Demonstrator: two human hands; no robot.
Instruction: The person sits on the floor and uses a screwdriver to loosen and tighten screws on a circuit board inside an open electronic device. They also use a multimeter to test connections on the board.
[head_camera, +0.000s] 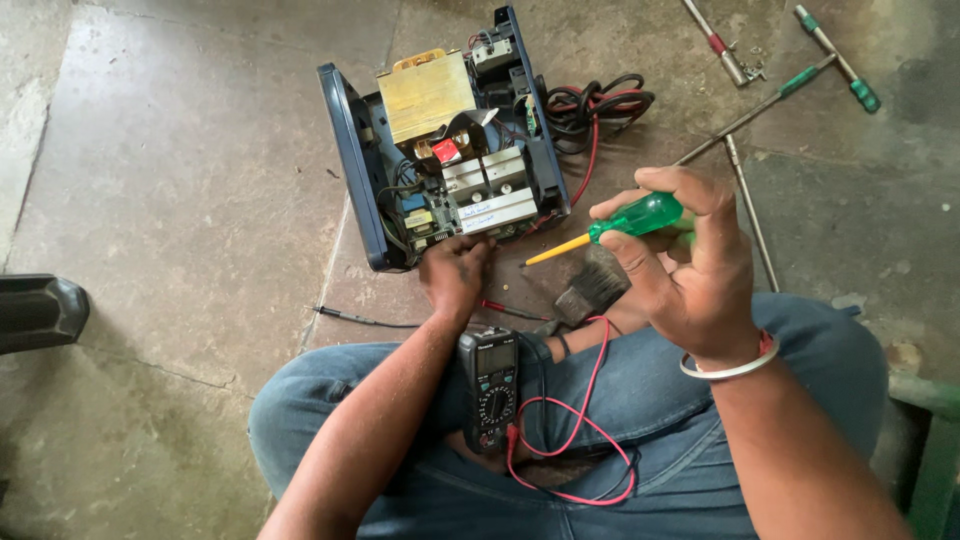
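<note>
An opened blue-cased electrical unit (352, 150) lies on the stone floor, its transformer, circuit board and heat sinks exposed. My left hand (455, 272) reaches to the unit's near edge, fingertips touching by the circuit board; whether it grips anything is hidden. My right hand (690, 260) is raised over my knee and holds a green-handled screwdriver (625, 222) with a yellow shaft pointing left toward the unit. A black multimeter (489, 385) rests on my lap with red and black leads (575, 440) looped around it.
A paintbrush (592, 290) lies on the floor under my right hand. Black and red cables (595, 100) coil behind the unit. Several T-handle tools (760, 95) lie at the upper right. A black probe lead (350, 318) lies at left, a dark object (35, 312) at the far left edge.
</note>
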